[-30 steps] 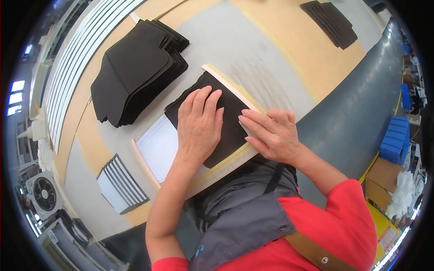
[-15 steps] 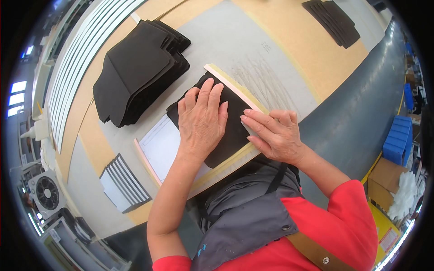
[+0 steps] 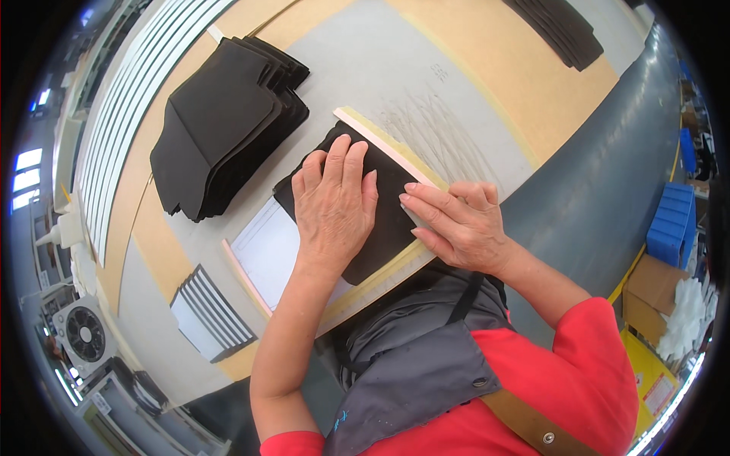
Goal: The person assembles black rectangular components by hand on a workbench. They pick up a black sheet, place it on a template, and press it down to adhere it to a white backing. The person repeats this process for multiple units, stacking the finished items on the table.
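Observation:
A black, fabric-like piece (image 3: 384,235) lies on a white-faced board (image 3: 266,254) that is edged with pale pink and yellow strips. Flat on the upper part of the piece rests my left hand (image 3: 332,201), its fingers stretched out and holding nothing. At the right edge of the piece, beside the yellow strip (image 3: 397,254), is my right hand (image 3: 458,224). Its index and middle fingers lie together and point left, with the thumb below them. A thin pale sliver shows between thumb and fingers; I cannot make out what it is.
Behind to the left stands a stack of black cut pieces (image 3: 220,121). More dark pieces (image 3: 559,34) lie at the far right. Slatted black-and-white strips (image 3: 213,311) lie at the left. A blue bin (image 3: 671,226) and a cardboard box (image 3: 652,292) stand beyond the table.
The view has shifted slightly, so the table things sit a little further left. Both hands keep nearly the same place and pose on the black piece.

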Available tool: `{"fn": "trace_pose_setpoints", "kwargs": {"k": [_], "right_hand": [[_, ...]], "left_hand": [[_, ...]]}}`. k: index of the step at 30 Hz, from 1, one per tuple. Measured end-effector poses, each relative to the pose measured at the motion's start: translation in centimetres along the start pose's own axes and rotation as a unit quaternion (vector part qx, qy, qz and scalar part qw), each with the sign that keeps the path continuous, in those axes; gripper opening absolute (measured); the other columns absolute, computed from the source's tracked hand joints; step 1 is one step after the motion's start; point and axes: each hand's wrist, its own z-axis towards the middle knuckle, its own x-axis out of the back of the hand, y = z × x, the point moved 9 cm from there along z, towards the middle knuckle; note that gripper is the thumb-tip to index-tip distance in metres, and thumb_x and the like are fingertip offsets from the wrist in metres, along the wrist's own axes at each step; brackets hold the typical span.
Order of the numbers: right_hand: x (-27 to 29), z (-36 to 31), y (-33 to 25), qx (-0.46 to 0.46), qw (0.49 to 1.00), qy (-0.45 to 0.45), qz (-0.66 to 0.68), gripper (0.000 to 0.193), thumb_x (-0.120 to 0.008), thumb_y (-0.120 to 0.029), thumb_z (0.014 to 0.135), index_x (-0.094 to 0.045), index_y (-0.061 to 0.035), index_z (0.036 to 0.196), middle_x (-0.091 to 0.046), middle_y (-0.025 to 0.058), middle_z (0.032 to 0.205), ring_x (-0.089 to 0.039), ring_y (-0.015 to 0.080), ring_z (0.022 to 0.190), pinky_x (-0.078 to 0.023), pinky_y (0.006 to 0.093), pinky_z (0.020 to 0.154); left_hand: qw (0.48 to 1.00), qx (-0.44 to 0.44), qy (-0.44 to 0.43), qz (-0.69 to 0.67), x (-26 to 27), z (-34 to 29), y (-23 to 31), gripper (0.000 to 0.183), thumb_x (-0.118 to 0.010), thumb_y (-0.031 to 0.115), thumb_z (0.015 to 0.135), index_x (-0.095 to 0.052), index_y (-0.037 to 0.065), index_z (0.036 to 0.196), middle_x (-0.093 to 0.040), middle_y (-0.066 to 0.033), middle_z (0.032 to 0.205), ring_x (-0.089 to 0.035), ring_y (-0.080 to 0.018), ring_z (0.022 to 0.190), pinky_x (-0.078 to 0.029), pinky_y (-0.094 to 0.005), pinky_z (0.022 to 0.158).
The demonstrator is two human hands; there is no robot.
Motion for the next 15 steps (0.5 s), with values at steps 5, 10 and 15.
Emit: {"fn": "trace_pose_setpoints", "kwargs": {"k": [5, 10, 15], "right_hand": [[0.0, 0.01, 0.0, 0.0, 1.0, 0.0, 0.002, 0.045, -0.076, -0.03, 0.085, -0.073, -0.018, 0.128, -0.065, -0.0089, 0.138, -0.051, 0.0157, 0.102, -0.033, 0.0328, 0.09], [-0.09, -0.05, -0.05, 0.001, 1.0, 0.002, -0.005, 0.045, -0.076, -0.03, 0.084, -0.073, -0.0186, 0.127, -0.065, -0.0093, 0.138, -0.05, 0.0164, 0.101, -0.033, 0.0326, 0.09], [0.0, 0.01, -0.09, -0.001, 1.0, 0.017, -0.015, 0.042, -0.078, -0.031, 0.082, -0.074, -0.0182, 0.122, -0.066, -0.0104, 0.132, -0.051, 0.0149, 0.102, -0.035, 0.0328, 0.088]], "left_hand": [[1.0, 0.002, -0.002, 0.002, -0.03, -0.03, -0.02, 0.045, -0.071, 0.017, 0.091, -0.058, 0.011, 0.134, -0.058, -0.0068, 0.14, -0.052, -0.0312, 0.122, -0.04, -0.0437, 0.101], [1.0, 0.008, -0.009, 0.002, -0.12, 0.14, -0.12, 0.044, -0.068, 0.018, 0.091, -0.057, 0.011, 0.133, -0.055, -0.0054, 0.145, -0.051, -0.0307, 0.121, -0.038, -0.0432, 0.102], [1.0, 0.006, -0.02, -0.014, -0.37, 0.26, -0.29, 0.044, -0.068, 0.018, 0.091, -0.057, 0.012, 0.133, -0.055, -0.0047, 0.148, -0.051, -0.0308, 0.12, -0.038, -0.0441, 0.102]]}}
